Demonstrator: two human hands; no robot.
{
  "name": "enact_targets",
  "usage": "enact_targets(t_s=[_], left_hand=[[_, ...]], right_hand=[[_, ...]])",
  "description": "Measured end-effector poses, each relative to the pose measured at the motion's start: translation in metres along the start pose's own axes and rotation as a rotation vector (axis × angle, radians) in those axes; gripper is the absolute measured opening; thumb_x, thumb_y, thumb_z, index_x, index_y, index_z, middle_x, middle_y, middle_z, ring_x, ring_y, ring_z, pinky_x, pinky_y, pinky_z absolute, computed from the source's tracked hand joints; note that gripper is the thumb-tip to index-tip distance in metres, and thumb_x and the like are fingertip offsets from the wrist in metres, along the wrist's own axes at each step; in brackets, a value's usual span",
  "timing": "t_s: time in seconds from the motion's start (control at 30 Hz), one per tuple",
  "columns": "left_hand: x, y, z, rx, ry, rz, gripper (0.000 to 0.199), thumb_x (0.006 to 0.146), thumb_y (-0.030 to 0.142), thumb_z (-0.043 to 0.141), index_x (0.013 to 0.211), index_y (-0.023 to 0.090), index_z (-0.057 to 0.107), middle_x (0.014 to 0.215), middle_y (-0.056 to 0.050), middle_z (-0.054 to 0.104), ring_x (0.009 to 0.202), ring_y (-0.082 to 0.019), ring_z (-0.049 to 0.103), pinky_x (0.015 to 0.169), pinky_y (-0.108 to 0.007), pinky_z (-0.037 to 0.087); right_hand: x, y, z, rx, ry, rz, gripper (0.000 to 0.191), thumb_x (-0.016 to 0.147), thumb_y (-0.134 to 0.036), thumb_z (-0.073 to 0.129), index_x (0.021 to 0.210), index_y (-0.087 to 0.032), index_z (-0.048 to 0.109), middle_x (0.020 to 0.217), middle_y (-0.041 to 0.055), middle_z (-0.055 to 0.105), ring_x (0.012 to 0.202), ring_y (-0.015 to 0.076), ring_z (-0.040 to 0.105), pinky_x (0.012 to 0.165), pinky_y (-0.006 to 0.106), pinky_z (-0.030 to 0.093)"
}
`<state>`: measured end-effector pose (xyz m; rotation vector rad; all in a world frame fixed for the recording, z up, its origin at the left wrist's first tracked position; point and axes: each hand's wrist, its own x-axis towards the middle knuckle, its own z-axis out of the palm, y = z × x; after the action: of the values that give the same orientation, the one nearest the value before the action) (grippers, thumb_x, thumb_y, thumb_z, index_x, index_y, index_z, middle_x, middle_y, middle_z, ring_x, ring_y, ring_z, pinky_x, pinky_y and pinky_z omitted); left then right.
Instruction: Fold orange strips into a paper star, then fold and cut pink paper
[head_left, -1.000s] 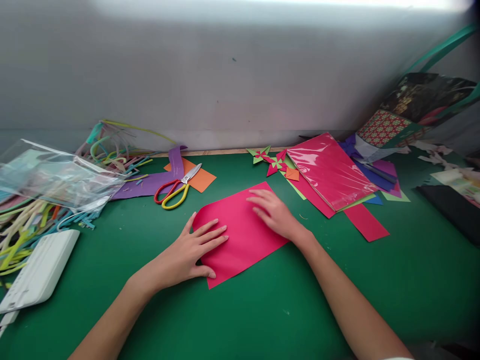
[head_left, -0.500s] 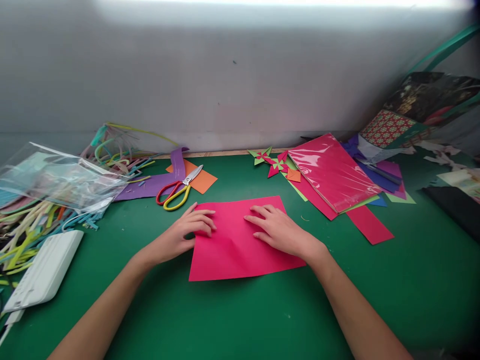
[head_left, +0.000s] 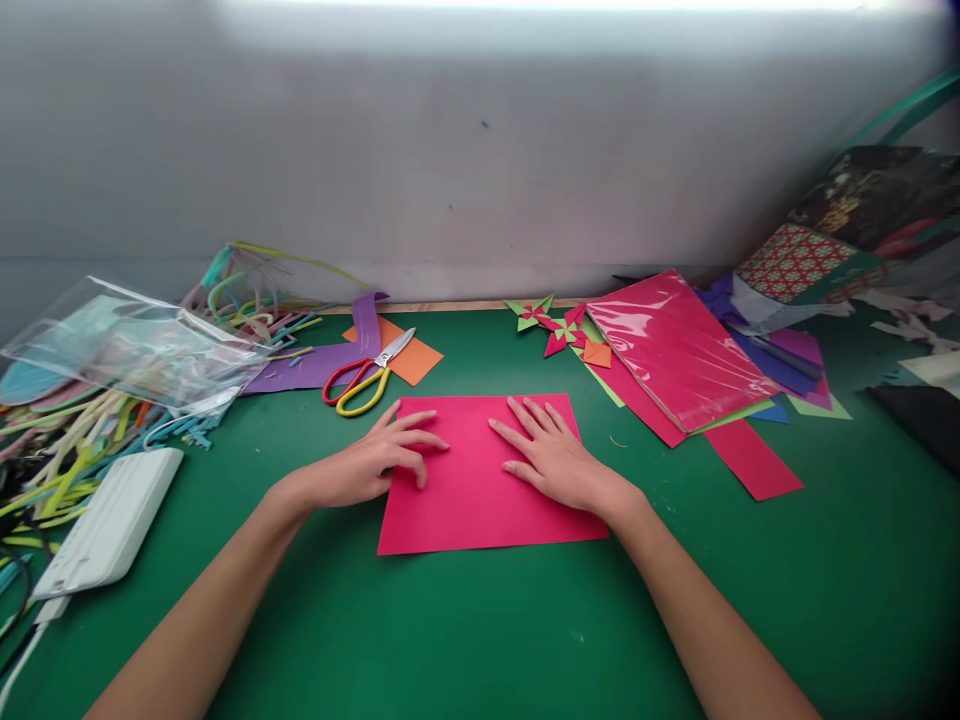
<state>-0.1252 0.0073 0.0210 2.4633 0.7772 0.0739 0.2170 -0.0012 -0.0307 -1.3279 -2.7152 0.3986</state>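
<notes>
A bright pink sheet of paper (head_left: 457, 510) lies flat on the green table (head_left: 420, 640) in front of me. Over its left edge rests my left hand (head_left: 382, 460), fingers apart and slightly bent, the thumb side low near the edge. My right hand (head_left: 551, 460) lies palm down on the sheet's right part with its fingers spread. Neither hand grips anything. Just beyond the left hand are scissors (head_left: 367, 378) with one red and one yellow handle, their blades partly over an orange paper piece (head_left: 420, 360).
To the left lie purple paper (head_left: 300, 370), a clear plastic bag (head_left: 172, 350), a heap of colored strips (head_left: 82, 440) and a white power strip (head_left: 112, 520). Folded paper stars (head_left: 559, 332), a wrapped pink paper pack (head_left: 682, 350) and a patterned bag (head_left: 802, 265) sit at right.
My right hand's fingers have spread and flattened on the sheet. The sheet's middle ripple is gone. My left fingers have shifted slightly. The whole view has moved a little.
</notes>
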Motion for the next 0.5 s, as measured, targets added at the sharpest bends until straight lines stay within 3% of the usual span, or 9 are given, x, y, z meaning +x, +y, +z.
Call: enact_targets(t_s=[0.1, 0.2, 0.3, 0.4, 0.5], left_hand=[[-0.007, -0.004, 0.004, -0.031, 0.022, -0.033, 0.029, 0.095, 0.017, 0.060, 0.111, 0.035, 0.077, 0.162, 0.001, 0.045, 0.161, -0.028, 0.015, 0.130, -0.061, 0.005], [-0.009, -0.007, 0.001, -0.095, -0.004, -0.029, 0.017, 0.098, 0.031, 0.063, 0.103, 0.033, 0.079, 0.163, 0.001, 0.045, 0.161, -0.028, 0.015, 0.130, -0.059, 0.003], [-0.009, -0.010, -0.008, -0.153, -0.007, -0.028, 0.020, 0.099, 0.039, 0.062, 0.093, 0.028, 0.078, 0.158, -0.001, 0.051, 0.161, -0.027, 0.018, 0.131, -0.056, 0.004], [-0.002, -0.010, -0.014, -0.181, 0.033, -0.056, 0.026, 0.102, 0.042, 0.057, 0.095, 0.024, 0.074, 0.140, -0.004, 0.066, 0.154, -0.025, 0.035, 0.132, -0.051, 0.010], [0.014, -0.005, -0.012, -0.167, 0.096, -0.081, 0.028, 0.104, 0.044, 0.052, 0.101, 0.022, 0.070, 0.122, -0.003, 0.073, 0.132, -0.021, 0.059, 0.130, -0.044, 0.020]], right_hand=[[0.001, -0.003, 0.002, -0.012, -0.009, 0.024, 0.063, 0.106, -0.054, 0.044, 0.164, -0.033, 0.030, 0.174, 0.0103, 0.017, 0.160, 0.0367, 0.014, 0.126, 0.060, 0.024], [-0.001, -0.008, -0.001, -0.008, -0.025, 0.037, 0.064, 0.105, -0.055, 0.044, 0.164, -0.033, 0.030, 0.174, 0.0111, 0.017, 0.160, 0.0374, 0.015, 0.126, 0.060, 0.024], [-0.005, -0.010, -0.008, 0.015, -0.045, 0.035, 0.063, 0.104, -0.055, 0.047, 0.163, -0.036, 0.033, 0.175, 0.0100, 0.012, 0.159, 0.0385, 0.018, 0.123, 0.060, 0.028], [-0.007, -0.012, -0.016, 0.047, -0.059, 0.015, 0.057, 0.104, -0.052, 0.048, 0.159, -0.038, 0.041, 0.174, 0.0087, 0.018, 0.156, 0.0389, 0.026, 0.120, 0.060, 0.033], [-0.007, -0.016, -0.021, 0.118, -0.037, -0.034, 0.046, 0.105, -0.046, 0.049, 0.150, -0.038, 0.054, 0.167, 0.0077, 0.037, 0.148, 0.0372, 0.039, 0.117, 0.059, 0.037]])
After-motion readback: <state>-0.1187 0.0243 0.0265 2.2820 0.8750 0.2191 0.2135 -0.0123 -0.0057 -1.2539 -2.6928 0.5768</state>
